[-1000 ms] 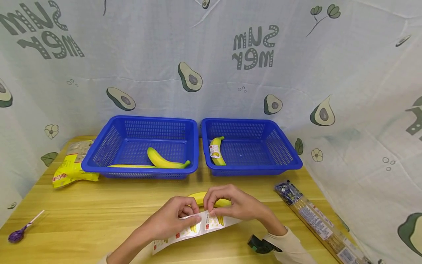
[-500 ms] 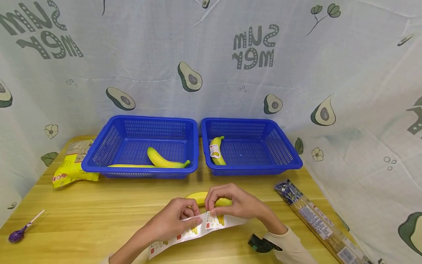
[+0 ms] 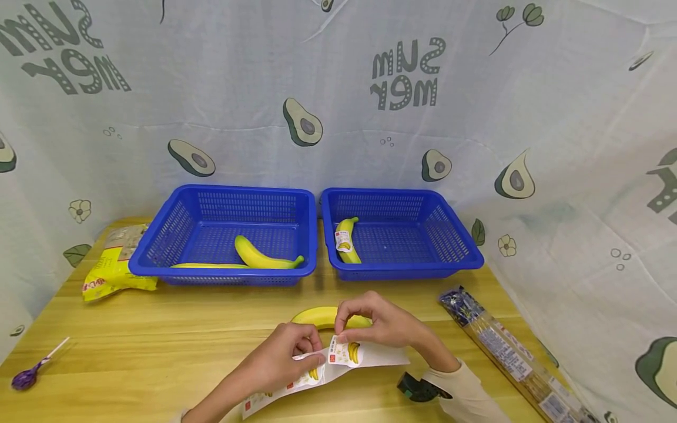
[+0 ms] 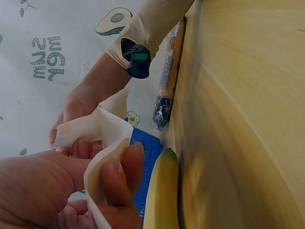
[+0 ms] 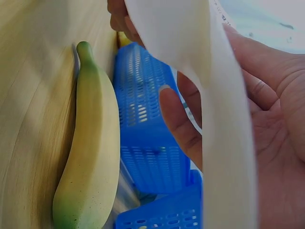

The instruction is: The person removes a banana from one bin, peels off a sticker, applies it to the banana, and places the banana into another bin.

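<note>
In the head view my left hand (image 3: 285, 355) holds a white strip of stickers (image 3: 383, 356) printed with bananas, its thumb on the printed face. My right hand (image 3: 376, 320) pinches the top left corner of one banana sticker (image 3: 345, 352), which stands partly lifted off the backing. Just beyond both hands a banana (image 3: 312, 317) lies on the table, partly covered by the right fingers. From the left wrist the strip (image 4: 114, 133) curls between the fingers above the green tip of the banana (image 4: 163, 191). The right wrist view shows the strip's blank back (image 5: 224, 143) beside the palm.
The left blue basket (image 3: 227, 272) holds two bananas; the right blue basket (image 3: 412, 268) holds one banana with a sticker (image 3: 344, 241). A yellow bag (image 3: 113, 267), a purple lollipop (image 3: 24, 379) and a long noodle-like pack (image 3: 508, 346) lie around the wooden table.
The sticker under my right fingertips has come further off the backing. The strip has slid a little to the right beneath it, and more of the banana behind shows.
</note>
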Tool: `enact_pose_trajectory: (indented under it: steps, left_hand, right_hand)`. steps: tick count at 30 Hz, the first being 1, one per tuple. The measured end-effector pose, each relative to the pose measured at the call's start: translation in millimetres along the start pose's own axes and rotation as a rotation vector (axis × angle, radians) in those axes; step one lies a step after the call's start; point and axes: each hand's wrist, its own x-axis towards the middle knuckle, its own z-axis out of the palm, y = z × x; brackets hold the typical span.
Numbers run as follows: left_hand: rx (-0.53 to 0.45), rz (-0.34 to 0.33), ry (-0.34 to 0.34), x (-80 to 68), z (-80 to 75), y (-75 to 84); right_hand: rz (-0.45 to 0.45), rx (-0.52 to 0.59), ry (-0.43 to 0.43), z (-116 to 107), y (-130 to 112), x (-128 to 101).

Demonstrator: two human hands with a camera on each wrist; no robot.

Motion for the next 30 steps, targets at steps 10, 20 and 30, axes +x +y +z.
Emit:
enact_pose_trajectory:
  steps: [10,20,30]
  left_hand:
    - [0.054,0.005,0.015,2.3,6.0,-7.4]
    - [0.015,-0.004,-0.005,2.0,12.1,-14.4]
    - [0.258,0.034,0.002,1.9,20.6,-29.1]
  right_hand:
    - [0.042,0.025,-0.01,-1.7,-2.3,-0.9]
    - [0.039,0.044,-0.025,-3.4,-4.1,-1.3]
    - [0.033,0.083,-0.015,-3.9,-0.1,-0.8]
